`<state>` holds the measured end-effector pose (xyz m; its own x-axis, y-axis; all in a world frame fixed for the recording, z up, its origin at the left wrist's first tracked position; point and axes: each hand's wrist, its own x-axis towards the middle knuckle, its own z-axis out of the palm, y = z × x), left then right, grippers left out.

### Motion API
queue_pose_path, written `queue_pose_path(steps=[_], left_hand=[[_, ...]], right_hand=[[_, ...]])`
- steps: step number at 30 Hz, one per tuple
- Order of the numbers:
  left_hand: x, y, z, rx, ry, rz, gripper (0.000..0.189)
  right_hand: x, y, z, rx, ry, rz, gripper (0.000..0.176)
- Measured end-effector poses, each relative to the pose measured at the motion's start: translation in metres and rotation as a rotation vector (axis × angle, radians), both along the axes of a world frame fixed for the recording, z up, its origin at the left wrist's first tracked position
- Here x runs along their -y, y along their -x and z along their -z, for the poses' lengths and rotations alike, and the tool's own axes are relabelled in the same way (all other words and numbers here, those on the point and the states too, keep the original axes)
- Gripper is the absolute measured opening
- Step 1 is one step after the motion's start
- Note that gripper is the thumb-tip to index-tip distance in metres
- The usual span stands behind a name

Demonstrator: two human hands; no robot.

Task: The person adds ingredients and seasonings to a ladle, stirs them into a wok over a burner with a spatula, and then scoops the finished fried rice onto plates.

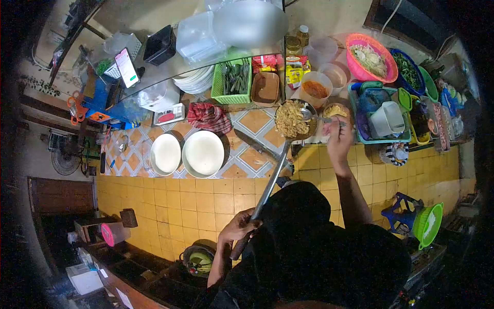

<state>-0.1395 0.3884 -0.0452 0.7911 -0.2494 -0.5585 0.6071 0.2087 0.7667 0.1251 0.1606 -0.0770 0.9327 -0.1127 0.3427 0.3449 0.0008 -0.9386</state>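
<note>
My left hand (pixel 240 228) is wrapped round the long metal handle (pixel 272 180) of a wok, low and close to my body. At the handle's far end, the round wok holds brown fried rice (pixel 291 120) at the counter's edge. My right hand (pixel 339 140) is closed on the handle of a metal spoon (pixel 307 114), whose bowl lies over the rice. Just beyond that hand stands a small bowl of yellowish food (pixel 336 110). Behind the wok is a clear tub of orange-red contents (pixel 315 89).
Two white bowls (pixel 165 154) stand on the tiled counter, left of the wok. Behind them are a red checked cloth (pixel 210 118), stacked plates (pixel 195 81) and a green cutlery basket (pixel 231 95). Rightward are a pink basin of shredded vegetables (pixel 387 51) and a container-filled tray (pixel 360 135).
</note>
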Motion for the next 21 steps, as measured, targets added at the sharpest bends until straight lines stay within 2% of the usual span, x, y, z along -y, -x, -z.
queue_pose_path(steps=[3, 4, 5, 7, 8, 10, 11, 13, 14, 16, 17, 19, 21], left_hand=[[0.001, -0.002, 0.0, 0.019, 0.015, 0.013, 0.029], [0.002, -0.004, -0.004, 0.02, 0.016, 0.011, 0.029], [0.003, -0.007, -0.011, 0.021, -0.031, 0.026, 0.026], [0.004, -0.008, -0.014, 0.022, -0.075, 0.035, 0.024], [0.003, -0.007, -0.011, 0.013, -0.071, 0.053, 0.023], [0.001, -0.006, -0.005, 0.004, -0.069, 0.067, 0.023], [0.001, -0.004, -0.003, 0.0, -0.089, 0.067, 0.023], [0.003, -0.004, -0.005, -0.005, -0.107, 0.063, 0.024], [0.004, -0.007, -0.01, -0.009, -0.113, 0.062, 0.023], [0.005, -0.005, -0.011, -0.016, -0.119, 0.056, 0.023], [0.004, -0.003, -0.007, -0.006, -0.118, 0.055, 0.022], [0.004, -0.003, -0.008, 0.003, -0.118, 0.048, 0.021], [0.005, -0.005, -0.014, -0.006, -0.128, 0.05, 0.02]], right_hand=[[0.012, -0.003, -0.011, -0.033, -0.09, -0.031, 0.017], [0.017, -0.005, -0.012, -0.015, 0.047, 0.019, 0.018], [0.019, -0.006, -0.012, -0.014, 0.049, 0.016, 0.018], [0.02, -0.008, -0.013, 0.083, 0.302, -0.054, 0.018], [0.02, -0.009, -0.015, 0.084, 0.303, -0.06, 0.018], [0.018, -0.011, -0.018, 0.3, 0.631, -0.121, 0.017], [0.014, -0.009, -0.02, 0.301, 0.631, -0.126, 0.017], [0.003, -0.004, -0.023, 0.141, 0.417, -0.178, 0.017], [0.002, -0.006, -0.017, 0.142, 0.418, -0.183, 0.017], [-0.005, -0.01, -0.003, -0.107, -0.123, -0.157, 0.017], [-0.003, -0.01, -0.001, -0.105, -0.124, -0.163, 0.017], [0.001, -0.009, -0.007, -0.185, -0.09, -0.035, 0.017], [0.003, -0.012, -0.005, -0.135, -0.123, -0.038, 0.017]])
